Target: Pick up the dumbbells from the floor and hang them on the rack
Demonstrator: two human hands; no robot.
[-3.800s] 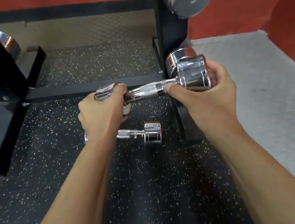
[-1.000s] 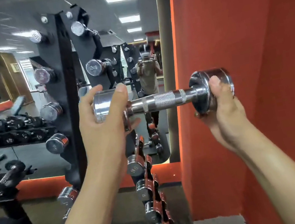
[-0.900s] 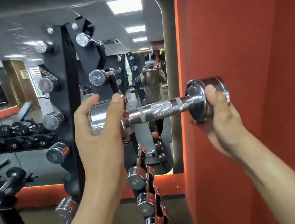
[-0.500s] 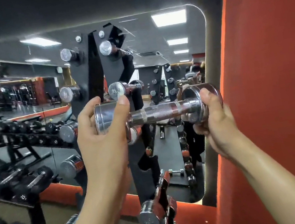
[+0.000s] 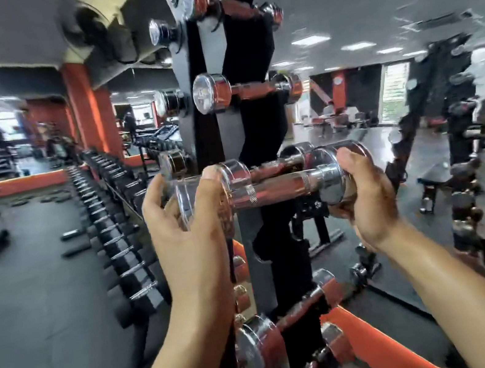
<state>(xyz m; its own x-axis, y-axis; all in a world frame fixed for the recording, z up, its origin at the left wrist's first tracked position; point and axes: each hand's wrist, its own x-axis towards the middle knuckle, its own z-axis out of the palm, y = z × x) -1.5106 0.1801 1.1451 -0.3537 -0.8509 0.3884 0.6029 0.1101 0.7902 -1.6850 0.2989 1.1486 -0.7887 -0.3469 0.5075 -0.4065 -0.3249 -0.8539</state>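
Observation:
I hold a chrome dumbbell (image 5: pixel 274 190) level at chest height, right in front of the black upright rack (image 5: pixel 255 136). My left hand (image 5: pixel 187 226) wraps its left head and my right hand (image 5: pixel 362 191) grips its right head. The knurled handle between them lies across the rack's front, just below another chrome dumbbell (image 5: pixel 259 166) that rests in a slot. More chrome dumbbells hang above (image 5: pixel 237 90) and below (image 5: pixel 262 342) on the same rack. The picture is blurred by head motion.
A long low rack of black dumbbells (image 5: pixel 116 232) runs along the left on dark rubber floor. A mirror on the right reflects a second dumbbell rack (image 5: pixel 458 165) and a bench. An orange ledge (image 5: pixel 369 343) lies at the rack's foot.
The dumbbell was lifted from the floor to chest height. My view has swung left off the orange wall, and the dumbbell is now right against the rack's front.

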